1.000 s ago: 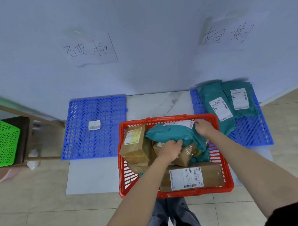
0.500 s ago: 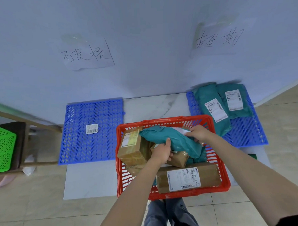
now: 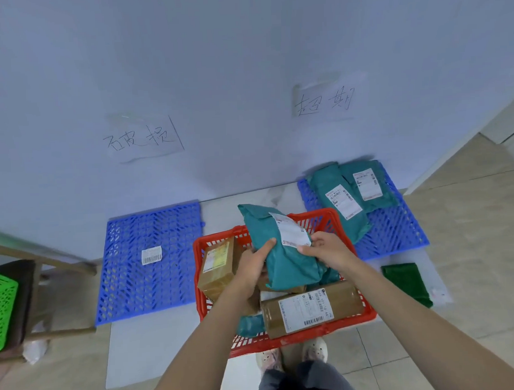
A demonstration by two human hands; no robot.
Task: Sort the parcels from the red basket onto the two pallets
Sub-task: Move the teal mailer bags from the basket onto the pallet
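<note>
A teal parcel bag (image 3: 277,253) with a white label is held up above the red basket (image 3: 288,339), its label side facing me. My left hand (image 3: 254,264) grips its left edge and my right hand (image 3: 326,249) grips its right side by the label. In the basket lie a brown box (image 3: 219,265), a long brown parcel (image 3: 311,309) with a label, and another teal bag partly hidden underneath. The left blue pallet (image 3: 146,261) carries only a small white label (image 3: 151,255). The right blue pallet (image 3: 398,230) holds two teal bags (image 3: 353,196).
Two handwritten paper signs (image 3: 143,138) hang on the wall, one above each pallet. A green crate (image 3: 1,312) sits on a wooden stool at the far left. A dark green cloth (image 3: 407,282) lies on the floor right of the basket. My feet stand just behind the basket.
Both hands have lifted the teal bag out of the basket and turned it upright so its label faces me. The view has tilted downward, showing my feet.
</note>
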